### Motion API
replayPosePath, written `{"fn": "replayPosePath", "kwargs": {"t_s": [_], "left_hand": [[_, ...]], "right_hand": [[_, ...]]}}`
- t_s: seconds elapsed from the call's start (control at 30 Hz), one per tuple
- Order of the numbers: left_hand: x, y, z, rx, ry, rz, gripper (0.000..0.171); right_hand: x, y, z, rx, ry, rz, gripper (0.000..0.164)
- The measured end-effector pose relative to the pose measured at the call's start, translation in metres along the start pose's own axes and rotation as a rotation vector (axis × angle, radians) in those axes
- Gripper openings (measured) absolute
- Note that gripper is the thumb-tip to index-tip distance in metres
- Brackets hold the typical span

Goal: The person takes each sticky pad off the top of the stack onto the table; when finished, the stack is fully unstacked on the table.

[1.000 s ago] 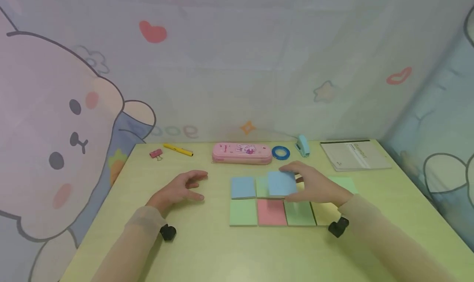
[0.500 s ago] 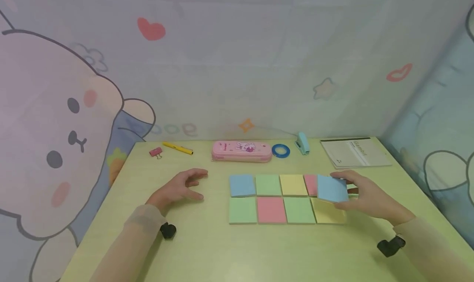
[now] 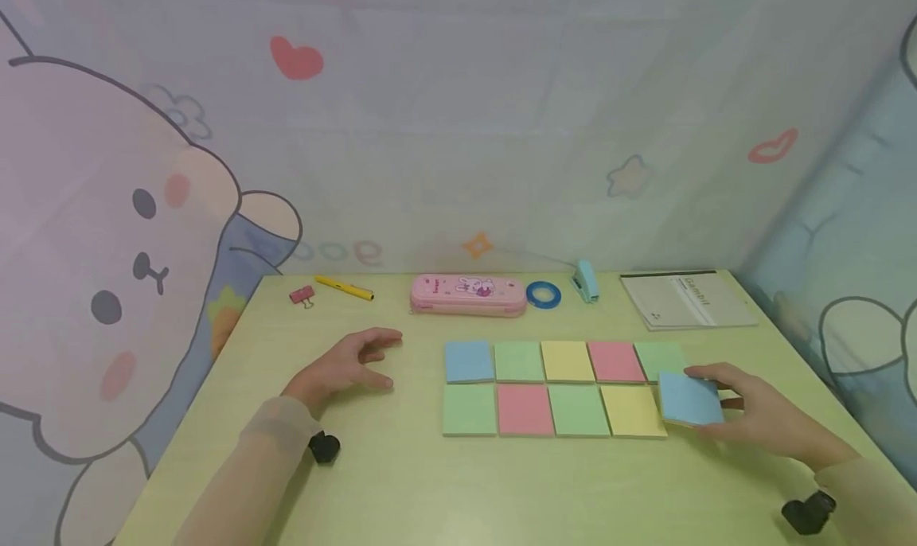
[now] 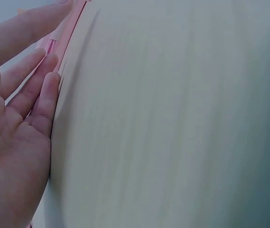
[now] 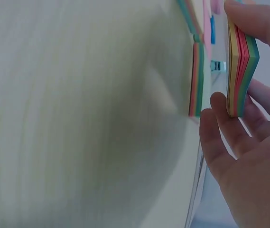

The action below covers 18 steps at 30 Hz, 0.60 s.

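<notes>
My right hand [image 3: 766,415] pinches a sticky note pad [image 3: 691,399] with a blue top, thumb on the near edge and fingers on the far one. Coloured layers show along the side of this sticky note pad [image 5: 241,71] in the right wrist view. It is held above the table at the right end of the front row, by the yellow pad [image 3: 634,411] and partly over the green pad [image 3: 660,360] behind. Several more pads lie in two rows, among them a pink pad [image 3: 525,411] and a blue pad [image 3: 469,361]. My left hand [image 3: 345,367] rests on the table, fingers loosely bent, holding nothing.
Along the back of the table [image 3: 444,490] lie a pink binder clip [image 3: 302,294], a yellow pen [image 3: 344,287], a pink pencil case [image 3: 468,295], a roll of blue tape [image 3: 544,295], a light-blue stapler [image 3: 586,282] and a notebook [image 3: 686,301]. A printed cloth hangs behind.
My right hand has carried the blue-topped pad rightward over the back row, then toward me to the front row's right end. My left hand has stayed in place.
</notes>
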<state>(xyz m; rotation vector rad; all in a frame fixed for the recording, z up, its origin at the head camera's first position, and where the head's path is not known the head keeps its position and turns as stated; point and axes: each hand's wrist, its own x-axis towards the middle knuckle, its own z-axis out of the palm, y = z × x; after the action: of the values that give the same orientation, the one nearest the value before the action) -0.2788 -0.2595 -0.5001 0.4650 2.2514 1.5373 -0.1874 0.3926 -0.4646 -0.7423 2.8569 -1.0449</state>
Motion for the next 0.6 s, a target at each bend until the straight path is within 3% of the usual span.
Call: {"fn": "replayPosePath", "kwargs": {"t_s": [0.23,0.43,0.6], "left_hand": [[-0.003,0.003,0.002,0.031,0.012,-0.026,0.086],[-0.002,0.003,0.000,0.049,0.002,-0.007,0.087],[-0.002,0.003,-0.001,0.057,-0.001,-0.012,0.087]], "right_hand": [[-0.010,0.011,0.001,-0.048,-0.020,-0.014,0.078],[-0.014,0.019,0.003,-0.114,-0.003,-0.026,0.079],[-0.018,0.021,0.004,-0.125,-0.008,0.006,0.082]]}}
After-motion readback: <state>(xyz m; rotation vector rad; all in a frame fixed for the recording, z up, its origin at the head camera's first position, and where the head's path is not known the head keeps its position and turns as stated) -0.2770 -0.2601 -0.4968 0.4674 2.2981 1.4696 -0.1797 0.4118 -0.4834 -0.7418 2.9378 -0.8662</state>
